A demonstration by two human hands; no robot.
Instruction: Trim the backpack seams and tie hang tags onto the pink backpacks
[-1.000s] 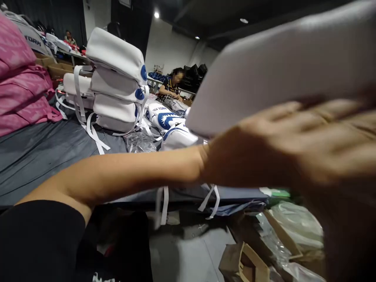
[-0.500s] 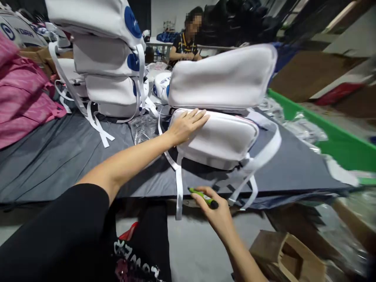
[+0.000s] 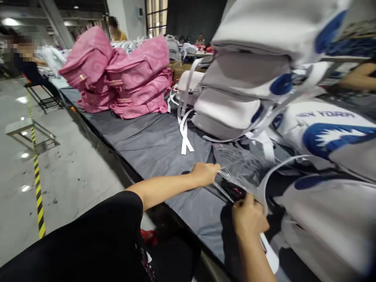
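Observation:
My left hand [image 3: 205, 174] is closed on the edge of a clear plastic bag [image 3: 241, 160] that lies on the grey-covered table [image 3: 141, 141]. Close by on the right, my right hand [image 3: 251, 217] has its fingers curled at the bag's near edge; what it grips is hidden and blurred. Something dark with a pink patch shows between the two hands. Beside my right hand are white backpacks [image 3: 331, 219] with loose straps. A taller stack of white backpacks [image 3: 246, 74] with blue patches rises behind the plastic.
Pink backpacks [image 3: 141, 78] are piled on the table's far left part. A white bag with blue print [image 3: 323, 121] lies at the right. Stools and yellow-black floor tape [image 3: 38, 188] are at the left. Other people are in the background.
The view has swung left. My left hand has left the white backpack and closed on the plastic. My right hand has moved up to the plastic; the green marker it held no longer shows.

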